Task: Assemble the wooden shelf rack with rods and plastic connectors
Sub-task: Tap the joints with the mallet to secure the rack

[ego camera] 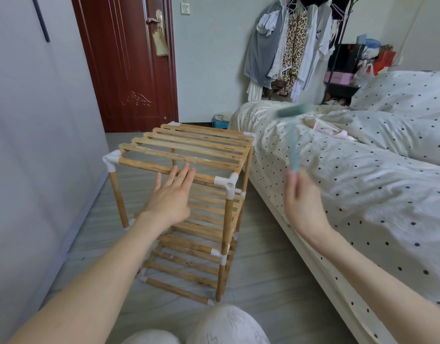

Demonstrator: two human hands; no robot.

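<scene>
Over rack (pixel 189 155) | left hand (pixel 170 198) flat | right hand (pixel 302 202) gripping mallet (pixel 292 135) (blurred)

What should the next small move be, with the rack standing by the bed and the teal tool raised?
Probably lay the left hand flat on the top front rod to steady the rack, then tap the front right connector. The left hand is open over that rod, and the right hand has its grip on a blurred teal mallet-like tool, lifted over the bed.
</scene>
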